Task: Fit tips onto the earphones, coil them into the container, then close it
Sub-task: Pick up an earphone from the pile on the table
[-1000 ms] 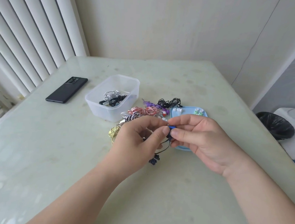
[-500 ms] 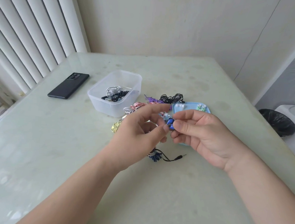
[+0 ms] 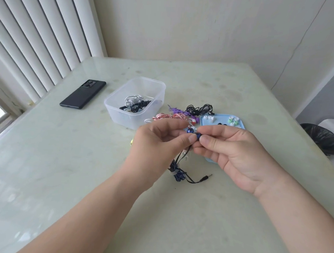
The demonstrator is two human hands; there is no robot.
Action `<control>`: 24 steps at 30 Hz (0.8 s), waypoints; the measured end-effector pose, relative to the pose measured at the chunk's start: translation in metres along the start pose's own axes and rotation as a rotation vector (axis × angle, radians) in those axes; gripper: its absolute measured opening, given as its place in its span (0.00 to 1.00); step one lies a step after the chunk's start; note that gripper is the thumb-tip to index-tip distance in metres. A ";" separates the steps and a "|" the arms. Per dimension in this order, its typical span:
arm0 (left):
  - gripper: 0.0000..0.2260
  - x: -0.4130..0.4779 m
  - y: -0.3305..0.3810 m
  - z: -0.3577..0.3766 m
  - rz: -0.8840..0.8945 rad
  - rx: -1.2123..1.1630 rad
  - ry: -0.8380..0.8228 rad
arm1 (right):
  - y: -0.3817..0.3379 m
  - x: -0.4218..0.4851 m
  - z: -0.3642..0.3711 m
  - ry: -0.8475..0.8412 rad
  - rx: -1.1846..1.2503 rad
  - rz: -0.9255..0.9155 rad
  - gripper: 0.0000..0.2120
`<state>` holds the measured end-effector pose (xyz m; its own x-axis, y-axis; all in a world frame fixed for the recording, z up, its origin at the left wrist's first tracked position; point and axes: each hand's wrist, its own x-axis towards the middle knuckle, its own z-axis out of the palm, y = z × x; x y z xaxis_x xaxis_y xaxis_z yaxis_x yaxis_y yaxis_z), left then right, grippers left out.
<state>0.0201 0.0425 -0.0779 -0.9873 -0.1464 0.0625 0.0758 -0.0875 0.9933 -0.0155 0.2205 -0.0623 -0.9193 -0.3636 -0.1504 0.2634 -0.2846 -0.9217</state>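
My left hand (image 3: 159, 143) and my right hand (image 3: 232, 150) meet above the table's middle, both pinching a blue earbud (image 3: 195, 135) between thumb and fingertips. Its dark blue cable (image 3: 177, 172) hangs down to a bundled coil on the table, with the jack plug (image 3: 206, 178) lying to the right. A clear plastic container (image 3: 134, 104) stands open behind my left hand, holding coiled white and black earphones. A light blue lid (image 3: 223, 121) behind my right hand carries several loose ear tips.
Pink (image 3: 170, 116), purple (image 3: 175, 110) and black (image 3: 199, 108) coiled earphones lie between the container and the lid. A black phone (image 3: 83, 94) lies at the far left. A black-lined bin (image 3: 322, 139) stands off the table's right edge.
Both hands stayed together on the earbud and lifted slightly. The cable coil and jack plug have come into sight below them.
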 end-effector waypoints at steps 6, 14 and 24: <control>0.06 0.000 0.000 0.000 0.006 -0.036 -0.012 | -0.003 0.002 -0.003 0.055 -0.079 -0.050 0.09; 0.04 -0.004 -0.002 0.008 0.051 -0.033 -0.050 | -0.001 -0.002 0.001 0.045 -0.408 -0.200 0.08; 0.03 -0.007 -0.006 0.038 -0.045 -0.126 -0.038 | -0.039 0.003 -0.063 0.287 -0.804 -0.131 0.06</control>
<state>0.0208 0.0819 -0.0804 -0.9945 -0.1019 0.0239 0.0456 -0.2167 0.9752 -0.0466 0.2862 -0.0489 -0.9946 -0.1031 -0.0095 -0.0376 0.4451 -0.8947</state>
